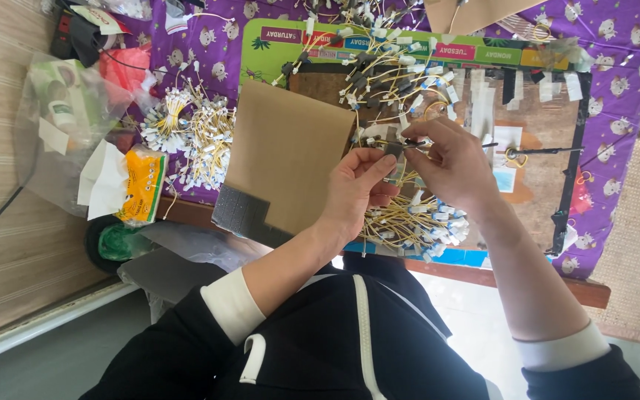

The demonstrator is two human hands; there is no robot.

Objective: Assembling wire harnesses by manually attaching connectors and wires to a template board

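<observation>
We saw our two hands meet just above the middle of the bench (616, 89), which was covered by a purple patterned cloth. Our left hand (353, 189) was curled, its thumb and fingers pinching a small grey connector piece (393, 152) from below. Our right hand (450, 167) was closed in a fine pinch on a thin dark tool (414, 144) whose tip touched the top of that same piece; what kind of tool it was we could not tell. So the piece sat between both hands, held over a heap of yellow wires with white and blue ends (416, 222) near the front edge of the bench.

Just left of our left hand lay a brown cardboard sheet (283, 159), with a dark grey foam pad (242, 215) at its lower corner. Beyond the hands a second tangle of yellow wires (387, 74) spread over a brown board, beside strips of white tape (483, 104). Further left, bundled wires with white tags (187, 133) rested on the cloth. At the far left edge stood a clear plastic bag (61, 126) and a yellow tissue packet (142, 192). A green strip of coloured labels (401, 41) ran along the back.
</observation>
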